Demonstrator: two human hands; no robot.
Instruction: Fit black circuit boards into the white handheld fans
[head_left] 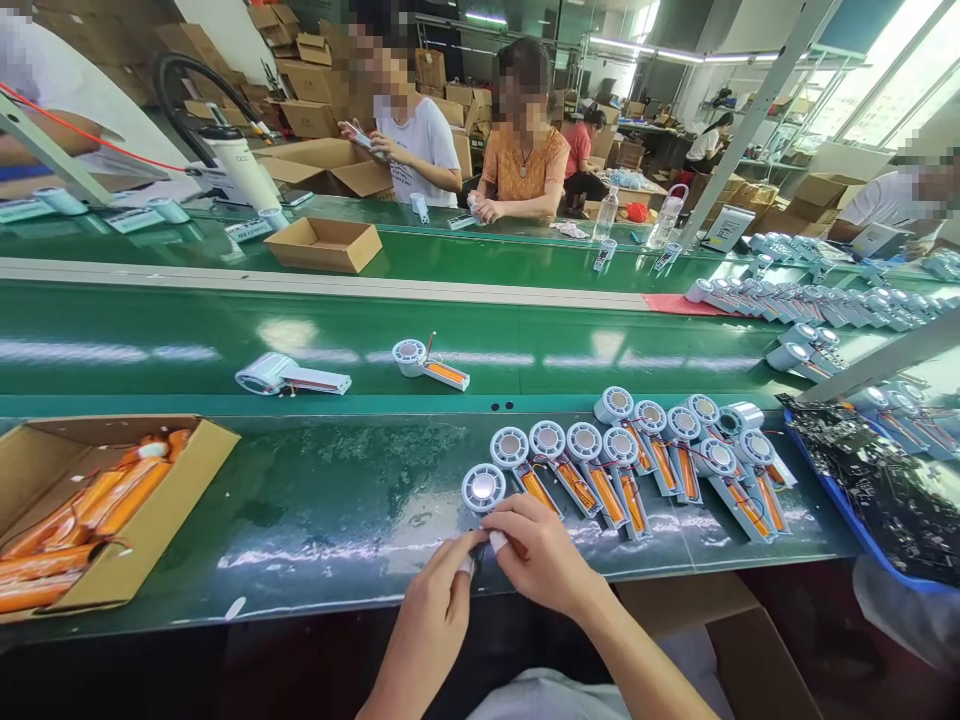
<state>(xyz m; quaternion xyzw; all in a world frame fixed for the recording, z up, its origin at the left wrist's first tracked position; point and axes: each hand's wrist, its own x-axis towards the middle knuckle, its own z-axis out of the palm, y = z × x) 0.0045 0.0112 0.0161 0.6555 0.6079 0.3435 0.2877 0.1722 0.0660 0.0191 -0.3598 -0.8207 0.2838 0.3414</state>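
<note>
A pale blue handheld fan point(484, 488) lies at the front of the green bench, its round head facing up and its handle mostly covered by my fingers. My left hand point(441, 590) is closed around the lower handle from the left. My right hand point(541, 552) pinches at the same handle near the head, and white covers show on some fingertips. What the fingertips press on is hidden. Just to the right stand rows of similar opened fans point(585, 442), with orange battery cells in their handles and thin red wires.
An open cardboard box point(217, 440) of orange wrapped batteries point(124, 495) sits at the left. A blue tray point(832, 490) of black circuit boards is at the right. Two fans point(448, 374) lie on the green belt point(540, 340). Several people work across it, and a metal post point(892, 355) slants at right.
</note>
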